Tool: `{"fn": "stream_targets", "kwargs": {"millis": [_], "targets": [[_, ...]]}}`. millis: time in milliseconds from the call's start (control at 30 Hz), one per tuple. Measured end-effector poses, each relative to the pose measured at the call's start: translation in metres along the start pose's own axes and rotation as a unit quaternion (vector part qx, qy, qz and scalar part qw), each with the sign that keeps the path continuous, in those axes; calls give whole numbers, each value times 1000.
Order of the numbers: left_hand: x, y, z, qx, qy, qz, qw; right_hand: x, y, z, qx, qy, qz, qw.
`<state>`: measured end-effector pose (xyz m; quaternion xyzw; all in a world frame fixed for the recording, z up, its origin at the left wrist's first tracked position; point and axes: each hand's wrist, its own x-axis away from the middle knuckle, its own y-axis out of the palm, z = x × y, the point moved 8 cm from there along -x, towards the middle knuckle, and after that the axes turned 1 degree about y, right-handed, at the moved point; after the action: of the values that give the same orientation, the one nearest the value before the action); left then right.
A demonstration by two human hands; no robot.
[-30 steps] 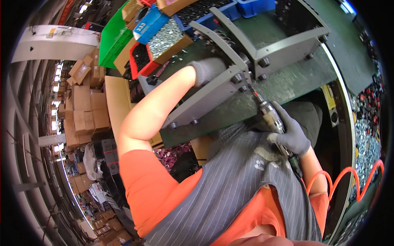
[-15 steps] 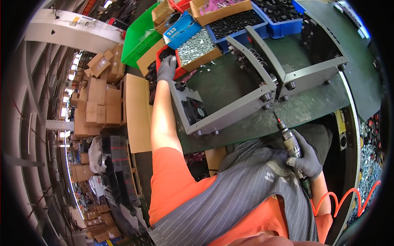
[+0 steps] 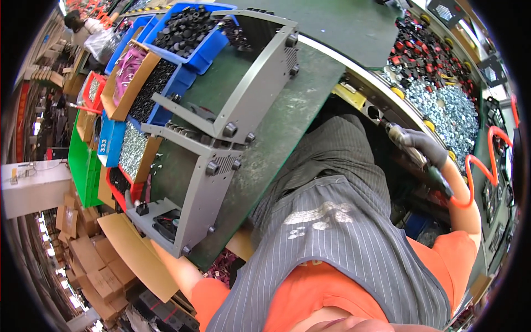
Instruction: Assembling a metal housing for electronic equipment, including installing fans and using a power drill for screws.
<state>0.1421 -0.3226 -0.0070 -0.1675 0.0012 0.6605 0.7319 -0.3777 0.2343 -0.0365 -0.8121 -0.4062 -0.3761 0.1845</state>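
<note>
My right hand [image 3: 425, 145], in a grey glove, is closed around a pneumatic screwdriver [image 3: 399, 136] with a coiled red hose. Its front end is near a round hole in a bracket at the bench's edge; whether it touches is unclear. On the left, my left arm [image 3: 170, 264] passes behind a grey metal case [image 3: 191, 207] with a black fan [image 3: 165, 224]. Only a bit of my gloved left hand [image 3: 128, 199] shows, by a red bin [image 3: 119, 200] of small black parts; its fingers are mostly hidden. A second grey case [image 3: 249, 91] stands beyond the first.
Bins line the bench's far left: silver screws [image 3: 133, 149], black screws [image 3: 152, 91], black rubber feet [image 3: 185, 30] and a green crate [image 3: 83, 166]. A yellow bracket [image 3: 349, 97] sits on the bench edge. Loose silver parts [image 3: 442, 110] are piled at right. Another person [image 3: 83, 27] stands far left.
The view has swung to the right. My right hand has carried the screwdriver from over my lap out to the bench edge. My left hand, plainly visible before, is mostly hidden now.
</note>
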Motion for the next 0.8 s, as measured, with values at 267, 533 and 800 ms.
{"fn": "stream_targets", "kwargs": {"millis": [267,533,800], "targets": [[68,11,17,-33,-59,-8,998,-50,1,-29,-124,59,26,990],[76,11,50,-63,-89,21,994,-49,36,-196,536,-361,165,745],[81,-9,94,-95,-105,58,988,-4,172,-278,492,-754,114,419]]}}
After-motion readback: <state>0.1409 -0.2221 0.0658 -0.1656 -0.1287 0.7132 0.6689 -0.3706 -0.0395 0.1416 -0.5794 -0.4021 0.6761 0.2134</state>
